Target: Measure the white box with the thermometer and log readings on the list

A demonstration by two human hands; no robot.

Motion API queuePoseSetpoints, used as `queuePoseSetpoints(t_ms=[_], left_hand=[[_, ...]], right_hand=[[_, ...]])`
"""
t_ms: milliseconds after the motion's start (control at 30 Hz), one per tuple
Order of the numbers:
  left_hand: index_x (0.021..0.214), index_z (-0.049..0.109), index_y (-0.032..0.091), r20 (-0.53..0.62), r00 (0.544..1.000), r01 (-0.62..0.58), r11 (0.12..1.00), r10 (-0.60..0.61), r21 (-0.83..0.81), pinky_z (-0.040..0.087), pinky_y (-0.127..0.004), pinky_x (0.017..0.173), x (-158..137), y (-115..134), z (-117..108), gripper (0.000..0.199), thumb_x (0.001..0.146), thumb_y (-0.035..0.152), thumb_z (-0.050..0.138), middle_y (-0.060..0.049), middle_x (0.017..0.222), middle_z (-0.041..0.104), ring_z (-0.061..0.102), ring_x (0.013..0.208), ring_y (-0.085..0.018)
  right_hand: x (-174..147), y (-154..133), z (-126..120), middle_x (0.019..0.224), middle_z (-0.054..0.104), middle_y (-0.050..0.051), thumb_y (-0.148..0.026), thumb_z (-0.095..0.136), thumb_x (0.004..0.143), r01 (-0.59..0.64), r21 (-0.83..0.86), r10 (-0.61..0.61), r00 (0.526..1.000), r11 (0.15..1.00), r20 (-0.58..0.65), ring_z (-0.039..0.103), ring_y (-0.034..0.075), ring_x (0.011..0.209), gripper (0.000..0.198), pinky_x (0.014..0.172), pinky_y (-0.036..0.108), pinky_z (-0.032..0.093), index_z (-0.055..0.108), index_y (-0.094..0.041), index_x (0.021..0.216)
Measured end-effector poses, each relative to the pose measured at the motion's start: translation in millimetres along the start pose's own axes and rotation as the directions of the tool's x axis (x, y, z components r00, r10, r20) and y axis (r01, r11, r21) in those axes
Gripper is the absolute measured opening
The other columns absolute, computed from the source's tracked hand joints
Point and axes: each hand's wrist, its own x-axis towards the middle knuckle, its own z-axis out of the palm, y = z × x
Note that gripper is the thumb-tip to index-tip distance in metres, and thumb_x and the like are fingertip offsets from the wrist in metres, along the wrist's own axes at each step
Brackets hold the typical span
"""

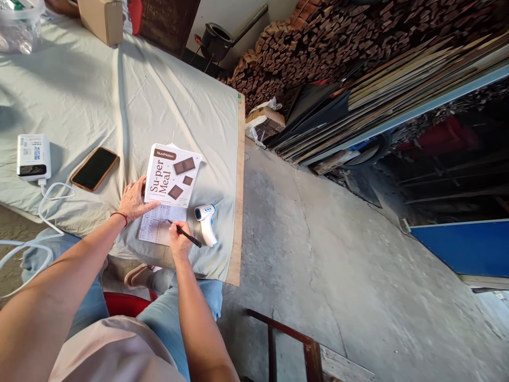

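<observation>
My right hand (180, 242) is closed around a black pen (189, 235), its tip on a page of handwriting in an open notebook (153, 227). Across the upper part of the notebook lies a white "NutriMotion Su-per Meal" packet (181, 172) with brown pictures. My left hand (137, 200) lies spread at the packet's lower left corner, the thumb stretched over the page and the fingers beside the packet's left edge. Just right of the notebook rests a white and blue infrared thermometer (207, 225).
Left on the cloth-covered table (79, 79) are a phone (95, 168) and a white power bank (34, 156) with a cable (42, 212). A cardboard box (101, 21) stands at the back. Stacked firewood (270, 58) and a wooden frame (310, 350) lie beyond the table.
</observation>
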Motion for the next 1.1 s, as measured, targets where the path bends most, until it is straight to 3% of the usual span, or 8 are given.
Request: queuePoseSetpoints(t_ms=[300, 767, 1100], left_hand=[[0.141, 0.034, 0.019, -0.005, 1.0, -0.012, 1.0, 0.012, -0.009, 0.036, -0.051, 0.104, 0.2, 1.5, -1.3, 0.091, 0.07, 0.071, 0.061, -0.011, 0.117, 0.064, 0.058, 0.112, -0.034], [0.141, 0.034, 0.019, -0.005, 1.0, -0.01, 1.0, 0.009, -0.025, 0.035, -0.052, 0.104, 0.0, 0.6, -0.7, 0.092, 0.07, 0.072, 0.061, -0.011, 0.119, 0.064, 0.058, 0.113, -0.033], [0.142, 0.033, 0.018, -0.001, 1.0, -0.004, 1.0, 0.004, -0.015, 0.034, -0.052, 0.105, 0.5, 0.0, -0.1, 0.095, 0.07, 0.074, 0.059, -0.011, 0.119, 0.063, 0.057, 0.114, -0.034]], right_hand=[[-0.7, 4.9, 1.2, 0.063, 0.063, 0.003, -0.042, 0.049, 0.083, 0.064, -0.001, -0.064, 0.998, 0.998, -0.016, 0.056, 0.016, 0.058, 0.027, 0.06, 0.029, 0.047, 0.058, -0.019, 0.074], [-1.2, 8.3, 2.5, 0.067, 0.063, 0.003, -0.043, 0.049, 0.084, 0.007, 0.018, -0.006, 0.999, 1.0, -0.054, 0.056, 0.016, 0.061, 0.027, 0.062, 0.03, 0.048, 0.058, -0.019, 0.077], [-2.3, 8.2, 2.4, 0.065, 0.062, 0.002, -0.041, 0.048, 0.085, 0.053, -0.032, -0.054, 0.998, 0.998, -0.038, 0.056, 0.016, 0.06, 0.026, 0.061, 0.029, 0.048, 0.057, -0.019, 0.076]])
